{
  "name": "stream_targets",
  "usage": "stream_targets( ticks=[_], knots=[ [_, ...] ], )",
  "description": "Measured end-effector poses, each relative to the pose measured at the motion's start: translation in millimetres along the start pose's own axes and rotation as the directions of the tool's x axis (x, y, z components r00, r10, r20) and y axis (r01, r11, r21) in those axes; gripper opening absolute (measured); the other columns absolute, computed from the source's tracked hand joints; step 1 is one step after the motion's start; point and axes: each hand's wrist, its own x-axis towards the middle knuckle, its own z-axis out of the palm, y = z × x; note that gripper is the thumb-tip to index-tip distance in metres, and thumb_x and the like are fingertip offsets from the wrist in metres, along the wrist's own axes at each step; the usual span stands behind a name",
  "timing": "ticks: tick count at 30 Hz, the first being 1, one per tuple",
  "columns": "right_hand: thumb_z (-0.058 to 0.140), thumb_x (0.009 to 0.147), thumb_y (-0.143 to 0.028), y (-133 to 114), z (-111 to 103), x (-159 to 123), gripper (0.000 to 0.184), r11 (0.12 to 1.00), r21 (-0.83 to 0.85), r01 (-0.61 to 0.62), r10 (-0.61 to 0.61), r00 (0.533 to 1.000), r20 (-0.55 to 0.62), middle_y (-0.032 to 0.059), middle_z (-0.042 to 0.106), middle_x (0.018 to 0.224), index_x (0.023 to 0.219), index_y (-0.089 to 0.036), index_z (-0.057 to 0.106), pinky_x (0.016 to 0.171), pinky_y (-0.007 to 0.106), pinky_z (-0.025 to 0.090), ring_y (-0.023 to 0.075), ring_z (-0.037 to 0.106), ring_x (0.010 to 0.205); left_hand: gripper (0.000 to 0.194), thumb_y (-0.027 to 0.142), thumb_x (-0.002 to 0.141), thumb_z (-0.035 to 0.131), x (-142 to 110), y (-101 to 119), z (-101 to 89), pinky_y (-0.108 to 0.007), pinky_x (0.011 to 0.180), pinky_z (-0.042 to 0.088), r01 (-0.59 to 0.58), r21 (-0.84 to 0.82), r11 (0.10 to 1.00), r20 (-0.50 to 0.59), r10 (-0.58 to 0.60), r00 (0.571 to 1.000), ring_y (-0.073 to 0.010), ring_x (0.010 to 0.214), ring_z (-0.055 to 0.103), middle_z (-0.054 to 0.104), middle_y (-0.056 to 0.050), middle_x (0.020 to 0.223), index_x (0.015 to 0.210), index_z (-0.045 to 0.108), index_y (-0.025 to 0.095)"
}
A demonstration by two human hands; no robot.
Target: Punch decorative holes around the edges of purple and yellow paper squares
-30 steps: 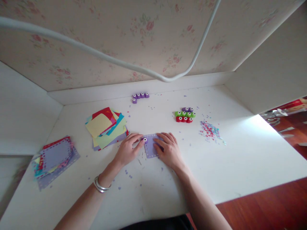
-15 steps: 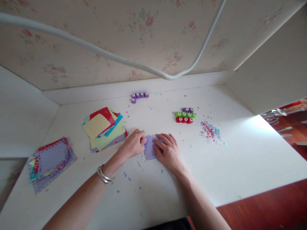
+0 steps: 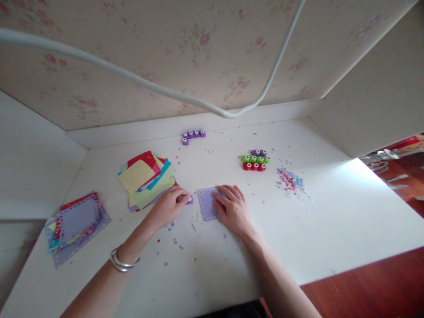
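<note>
A small purple craft punch (image 3: 189, 199) is in the fingers of my left hand (image 3: 170, 205), just left of a purple sheet of paper (image 3: 207, 204) and apart from it. Small punched holes run along the sheet's visible edges. My right hand (image 3: 233, 207) lies flat with fingers spread over the right part of this sheet, pressing it to the table and hiding that side. Under and beside my left wrist lie loose purple paper bits (image 3: 175, 241).
Left of my hands lie a pile of coloured paper (image 3: 145, 176) and a stack of punched sheets (image 3: 77, 218). Purple punches (image 3: 194, 134) line the back; green and red punches (image 3: 255, 162) stand right, near a confetti heap (image 3: 291, 181). A white cable (image 3: 165, 90) hangs ahead.
My left hand first pressed down at the sheet's left edge with its fingers curled, then drew left with the purple punch, off the paper. My right hand has stayed on the sheet.
</note>
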Motion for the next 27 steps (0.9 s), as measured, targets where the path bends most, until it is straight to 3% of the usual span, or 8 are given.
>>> stream_targets(
  ticks=[6, 11, 15, 18, 23, 27],
  knots=[
    [0.057, 0.092, -0.027, 1, 1, 0, 0.024, 1.000, 0.004, -0.002, 0.002, 1.000, -0.008, 0.0034, 0.064, 0.128, 0.111, -0.028, 0.071, 0.113, 0.050, 0.029, 0.0253, 0.052, 0.123, 0.028, 0.042, 0.093, 0.050, -21, -15, -4.4, -0.031, 0.087, 0.049, 0.013, 0.112, 0.994, -0.091, -0.003, 0.996, -0.0187, 0.098, 0.063, 0.064, -0.004, 0.112, 0.109, 0.065, 0.024],
    [0.057, 0.091, -0.026, 0, 1, 1, 0.023, 1.000, 0.005, -0.008, 0.008, 1.000, -0.017, 0.0032, 0.064, 0.128, 0.110, -0.028, 0.071, 0.112, 0.050, 0.030, 0.0250, 0.052, 0.122, 0.020, 0.036, 0.091, 0.055, -6, -5, -8.7, -0.029, 0.083, 0.050, -0.075, 0.194, 0.978, -0.080, 0.092, 0.993, -0.0188, 0.094, 0.065, 0.066, -0.003, 0.107, 0.104, 0.066, 0.025],
    [0.058, 0.091, -0.027, -2, -2, 2, 0.023, 1.000, 0.014, -0.006, 0.006, 1.000, -0.023, 0.0034, 0.065, 0.127, 0.110, -0.028, 0.071, 0.112, 0.049, 0.030, 0.0247, 0.053, 0.121, 0.024, 0.042, 0.089, 0.058, 35, 17, -15.6, -0.029, 0.079, 0.051, -0.108, 0.155, 0.982, -0.148, 0.131, 0.980, -0.0163, 0.080, 0.065, 0.068, -0.002, 0.103, 0.102, 0.068, 0.024],
    [0.059, 0.090, -0.026, -3, -4, 4, 0.023, 1.000, 0.015, -0.016, 0.017, 0.999, -0.030, 0.0023, 0.065, 0.126, 0.109, -0.030, 0.071, 0.111, 0.048, 0.030, 0.0242, 0.053, 0.120, 0.026, 0.043, 0.087, 0.059, 79, 39, -10.9, -0.029, 0.077, 0.050, -0.159, 0.152, 0.975, -0.133, 0.179, 0.975, -0.0156, 0.074, 0.064, 0.070, -0.001, 0.099, 0.101, 0.070, 0.025],
    [0.060, 0.090, -0.026, -3, -5, 7, 0.020, 0.999, 0.023, -0.033, 0.034, 0.998, -0.044, 0.0009, 0.066, 0.124, 0.105, -0.031, 0.072, 0.110, 0.046, 0.031, 0.0228, 0.054, 0.118, 0.028, 0.040, 0.088, 0.057, 157, 68, 18.4, -0.028, 0.079, 0.051, -0.268, 0.158, 0.950, -0.042, 0.278, 0.960, -0.0166, 0.078, 0.067, 0.072, -0.004, 0.103, 0.104, 0.072, 0.023],
    [0.059, 0.091, -0.027, -2, -3, 9, 0.018, 0.997, 0.057, -0.051, 0.055, 0.997, -0.056, 0.0003, 0.067, 0.122, 0.102, -0.032, 0.072, 0.109, 0.046, 0.030, 0.0226, 0.055, 0.115, 0.028, 0.034, 0.088, 0.058, 208, 88, 42.0, -0.029, 0.086, 0.048, -0.386, 0.175, 0.906, 0.052, 0.383, 0.922, -0.0197, 0.091, 0.067, 0.072, -0.006, 0.111, 0.109, 0.071, 0.020]
  ],
)
